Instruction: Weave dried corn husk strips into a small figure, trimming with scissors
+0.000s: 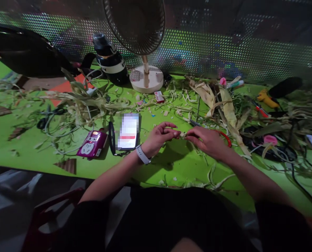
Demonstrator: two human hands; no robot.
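Note:
Between my two hands is a small knotted piece of pale corn husk. My left hand, with a light watch band on its wrist, pinches it from the left between thumb and finger. From the right, the fingertips of my right hand press on the same piece. Thin green strips hang below the right fingers. A tool with red handles lies partly hidden behind my right hand. Left of my left hand lies a phone with a lit, blurred screen.
A purple power socket box with a white cable sits at left. Dry husks lie at right near a yellow glue gun. A fan base and a dark bottle stand behind. Scraps litter the green table.

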